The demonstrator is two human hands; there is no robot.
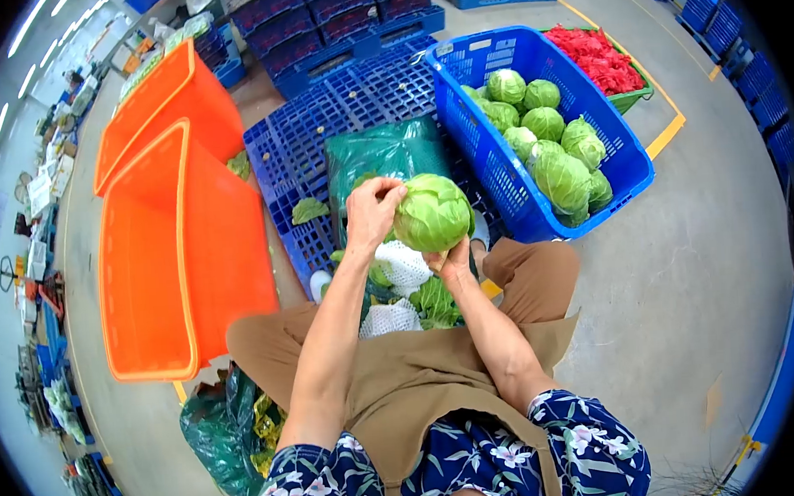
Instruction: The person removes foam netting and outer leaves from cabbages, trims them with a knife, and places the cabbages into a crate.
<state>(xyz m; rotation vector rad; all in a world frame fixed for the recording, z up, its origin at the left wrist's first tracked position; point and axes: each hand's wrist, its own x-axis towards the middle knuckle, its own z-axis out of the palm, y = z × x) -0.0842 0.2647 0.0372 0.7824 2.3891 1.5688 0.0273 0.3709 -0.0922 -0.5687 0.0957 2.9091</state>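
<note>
Sitting with your knees spread over the smooth grey floor [707, 256], you face a blue slatted pallet [295, 145] in a large hall, with yellow lines [667, 137] on the ground and stacked blue crates [311, 26] on another pallet beyond. Two glossy orange bins [224, 249] [211, 100], deep with rounded rims, stand to your left; near them a crinkled dark green bag [217, 432] lies by your thigh. On your right is a blue perforated basket [540, 53] of round, veined cabbages [564, 179], and just beyond it a green crate [629, 99] heaped with crumpled red material [593, 59]. A shiny green sack [386, 149] lies flat on the pallet, loose leaves [308, 210] beside it, with white mesh netting [404, 266] and leafy pieces [434, 302] nearer your brown apron [422, 365]. The held cabbage [432, 213] is up between your hands, above the near edge of the sack, its pale green leaves tightly layered. It is almost round, so no long axis stands out, and you cannot tell where its stem points. Your right hand [450, 259] has a partly curled grip supporting it from below; your left hand [375, 215] has its fingers bent in a narrow grip against the upper left side, though whether they pinch a leaf is unclear.
</note>
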